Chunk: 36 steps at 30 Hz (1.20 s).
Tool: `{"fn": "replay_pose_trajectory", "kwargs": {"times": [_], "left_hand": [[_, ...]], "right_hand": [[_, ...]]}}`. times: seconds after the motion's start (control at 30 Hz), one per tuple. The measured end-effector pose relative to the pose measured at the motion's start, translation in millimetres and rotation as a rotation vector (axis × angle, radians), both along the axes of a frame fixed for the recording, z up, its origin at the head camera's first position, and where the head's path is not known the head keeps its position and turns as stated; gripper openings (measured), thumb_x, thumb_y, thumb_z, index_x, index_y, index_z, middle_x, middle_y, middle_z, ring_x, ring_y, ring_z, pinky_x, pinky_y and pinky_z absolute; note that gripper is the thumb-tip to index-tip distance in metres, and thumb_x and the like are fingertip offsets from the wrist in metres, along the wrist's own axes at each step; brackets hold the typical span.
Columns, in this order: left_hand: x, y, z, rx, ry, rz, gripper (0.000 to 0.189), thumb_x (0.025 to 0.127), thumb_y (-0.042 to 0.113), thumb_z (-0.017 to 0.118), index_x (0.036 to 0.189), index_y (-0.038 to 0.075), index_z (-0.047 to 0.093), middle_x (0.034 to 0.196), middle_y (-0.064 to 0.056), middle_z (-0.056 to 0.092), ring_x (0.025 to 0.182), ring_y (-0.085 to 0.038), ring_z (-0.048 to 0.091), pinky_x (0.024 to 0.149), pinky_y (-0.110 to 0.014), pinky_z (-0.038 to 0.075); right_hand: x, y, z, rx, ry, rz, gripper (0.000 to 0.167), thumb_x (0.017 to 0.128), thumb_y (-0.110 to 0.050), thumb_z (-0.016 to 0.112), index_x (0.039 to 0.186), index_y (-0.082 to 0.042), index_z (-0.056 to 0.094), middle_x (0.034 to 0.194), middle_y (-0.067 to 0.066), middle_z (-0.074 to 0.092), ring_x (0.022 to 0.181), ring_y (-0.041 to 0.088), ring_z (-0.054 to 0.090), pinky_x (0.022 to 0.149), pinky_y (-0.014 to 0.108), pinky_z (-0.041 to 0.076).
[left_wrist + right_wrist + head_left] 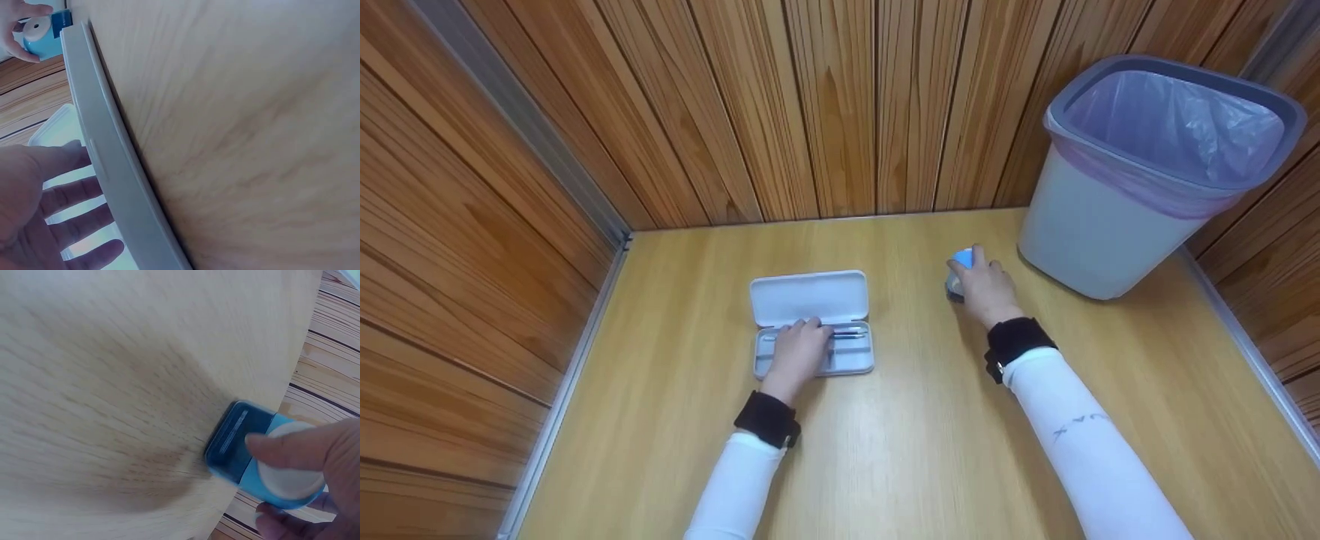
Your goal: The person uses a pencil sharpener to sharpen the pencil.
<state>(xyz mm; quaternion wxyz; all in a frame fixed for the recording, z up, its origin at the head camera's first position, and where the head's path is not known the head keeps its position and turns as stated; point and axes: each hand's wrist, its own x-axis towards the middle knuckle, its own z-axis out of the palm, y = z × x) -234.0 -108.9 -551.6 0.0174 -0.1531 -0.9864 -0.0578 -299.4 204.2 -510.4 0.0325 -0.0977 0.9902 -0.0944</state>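
My left hand [799, 349] reaches into a grey pencil case [810, 298], whose lid stands up at the back. Slim pencils or pens [851, 334] lie lengthwise in its rear part, partly covered by the fingers. In the left wrist view the fingers [84, 222] are spread over the case, their tips near its front wall. To the right, my right hand [988, 289] grips a blue pencil sharpener [225, 444] with a dark see-through base and a round white face. The thumb lies across that face; the sharpener's base is down at the tabletop.
A pale waste bin [1099, 225] with a grey rim and a pinkish liner stands at the back right, just beyond my right hand. Wooden panel walls [840, 112] enclose the table [885, 450] at the back and both sides.
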Motion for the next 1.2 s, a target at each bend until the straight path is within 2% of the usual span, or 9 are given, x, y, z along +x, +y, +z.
{"fn": "replay_pose_trajectory", "kwargs": {"times": [0.2,0.43,0.67,0.83,0.97,1.1,1.2], "left_hand": [[-5.3,1.6,0.9,-0.034,-0.043,-0.001,0.019,0.095,0.017,0.064,0.11,0.011,0.073,0.104,-0.01,0.065,0.095,-0.03,0.06,0.084,-0.049,0.049],[-8.8,1.6,0.8,-0.063,-0.019,-0.028,0.016,0.092,0.015,0.067,0.105,0.012,0.075,0.096,-0.009,0.065,0.087,-0.028,0.06,0.077,-0.045,0.049],[-9.5,1.7,0.1,-0.097,0.012,-0.043,0.017,0.091,0.01,0.067,0.105,0.012,0.075,0.098,-0.01,0.065,0.09,-0.029,0.061,0.078,-0.046,0.05],[-8.8,1.3,0.0,-0.133,-0.017,-0.048,0.019,0.089,0.006,0.067,0.105,0.011,0.075,0.098,-0.01,0.065,0.091,-0.031,0.063,0.084,-0.05,0.048],[-9.7,1.1,0.0,-0.13,-0.025,-0.051,0.018,0.086,0.003,0.068,0.101,0.011,0.075,0.095,-0.009,0.066,0.089,-0.031,0.064,0.086,-0.052,0.047],[-11.5,0.8,0.5,-0.124,-0.017,-0.065,0.018,0.086,0.001,0.066,0.098,0.012,0.074,0.092,-0.008,0.068,0.086,-0.03,0.064,0.085,-0.051,0.047],[-12.0,0.5,0.5,-0.119,-0.034,-0.081,0.018,0.088,0.001,0.065,0.099,0.012,0.074,0.092,-0.008,0.068,0.087,-0.029,0.064,0.088,-0.052,0.046]], "right_hand": [[-1.1,0,2.1,-0.002,0.011,0.003,0.069,0.082,0.015,0.065,0.144,-0.011,0.047,0.144,0.035,0.02,0.11,0.055,0.05,0.089,0.063,0.045],[-4.4,3,5.3,0.042,-0.007,-0.006,0.067,0.083,0.011,0.066,0.143,-0.012,0.048,0.14,0.036,0.025,0.094,0.05,0.058,0.081,0.06,0.049],[-3.6,7,8.1,0.028,0.005,-0.016,0.064,0.081,0.002,0.072,0.141,-0.01,0.051,0.135,0.035,0.031,0.085,0.045,0.059,0.07,0.055,0.052],[-1.3,12,8.4,-0.008,-0.003,-0.035,0.072,0.074,-0.013,0.084,0.139,-0.01,0.053,0.129,0.033,0.036,0.091,0.048,0.056,0.075,0.061,0.049],[-0.6,17,7.6,-0.04,-0.025,-0.055,0.074,0.074,-0.024,0.086,0.139,-0.011,0.053,0.127,0.032,0.038,0.095,0.048,0.054,0.08,0.063,0.046],[-3.4,20,6.3,-0.062,-0.009,-0.061,0.074,0.073,-0.029,0.087,0.137,-0.01,0.055,0.132,0.03,0.037,0.112,0.05,0.045,0.091,0.068,0.038],[-7.0,22,4.7,-0.064,0.009,-0.027,0.073,0.072,-0.028,0.088,0.134,-0.006,0.056,0.141,0.027,0.037,0.125,0.05,0.036,0.099,0.069,0.03]]}}
